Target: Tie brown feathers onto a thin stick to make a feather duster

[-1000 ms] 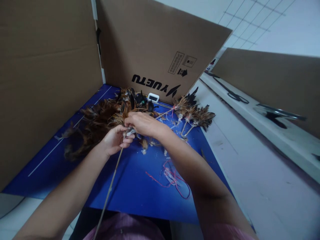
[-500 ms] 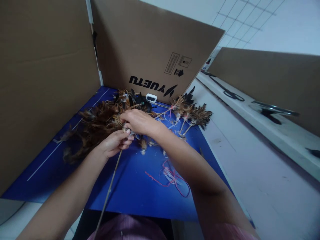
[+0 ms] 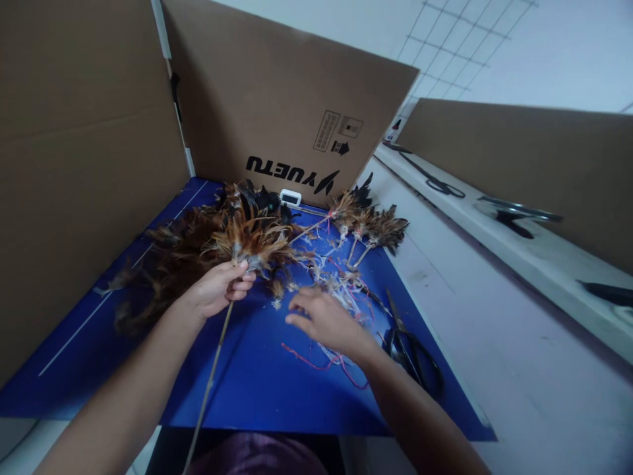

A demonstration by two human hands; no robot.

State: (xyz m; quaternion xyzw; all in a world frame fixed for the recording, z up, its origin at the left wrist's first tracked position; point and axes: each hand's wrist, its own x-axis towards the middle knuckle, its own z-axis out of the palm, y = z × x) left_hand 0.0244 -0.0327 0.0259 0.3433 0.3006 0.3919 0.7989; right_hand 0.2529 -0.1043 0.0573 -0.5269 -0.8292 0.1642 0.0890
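My left hand [image 3: 222,285] is closed round the neck of a feather duster [image 3: 254,241], where brown and orange feathers fan out from a thin stick [image 3: 213,373]. The stick slants down past the front edge of the blue mat toward my lap. My right hand [image 3: 329,323] hovers over the mat, fingers loosely bent and apart, with nothing visible in them. Beneath and beyond it lie tangled pink and white strings [image 3: 346,290]. A heap of loose brown feathers [image 3: 180,247] lies left of and behind the duster.
Black-handled scissors [image 3: 408,349] lie on the right of the blue mat [image 3: 267,389]. Feather bundles on sticks [image 3: 388,231] rest at the back right, near a small white digital device [image 3: 291,198]. Cardboard panels [image 3: 277,86] stand at the back and left. More scissors [image 3: 440,185] sit on a ledge.
My right hand has left the duster's neck and moved right and toward me, over the strings. My left hand keeps its hold. The duster's feathers and the scissors are now uncovered.
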